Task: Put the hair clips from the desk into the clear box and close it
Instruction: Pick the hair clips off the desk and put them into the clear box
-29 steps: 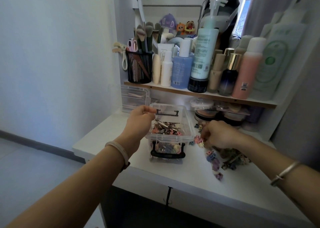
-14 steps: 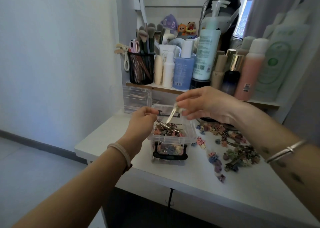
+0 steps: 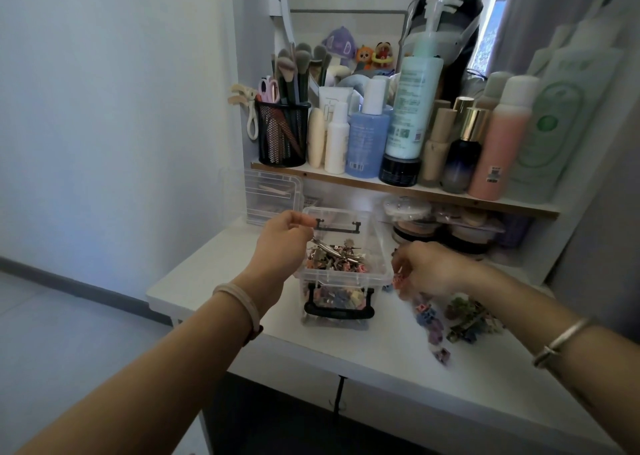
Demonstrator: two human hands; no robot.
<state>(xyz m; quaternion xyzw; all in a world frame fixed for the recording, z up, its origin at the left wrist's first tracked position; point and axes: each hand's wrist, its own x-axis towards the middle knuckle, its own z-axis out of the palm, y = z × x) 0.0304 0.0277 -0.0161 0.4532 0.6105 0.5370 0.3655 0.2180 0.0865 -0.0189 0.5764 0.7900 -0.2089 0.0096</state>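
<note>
The clear box (image 3: 346,275) with black latches stands open on the white desk (image 3: 374,354), and a heap of hair clips (image 3: 337,259) lies inside it. My left hand (image 3: 282,240) grips the box's left rim near the far corner. Just right of the box, my right hand (image 3: 429,269) is down on the desk, its fingers curled and pinching a small pink clip (image 3: 398,281); the hand is blurred. More loose hair clips (image 3: 467,316) lie in a pile and a trail (image 3: 429,319) on the desk under my right wrist.
A second small clear box (image 3: 273,196) stands behind the open one, against the wall. Above is a shelf (image 3: 408,191) crowded with bottles and a black mesh brush cup (image 3: 282,132). Compacts and jars (image 3: 415,226) sit under the shelf.
My right hand dropped a long silver clip into the box, then came back down to the loose clips on the right. My left hand stayed on the box rim.
</note>
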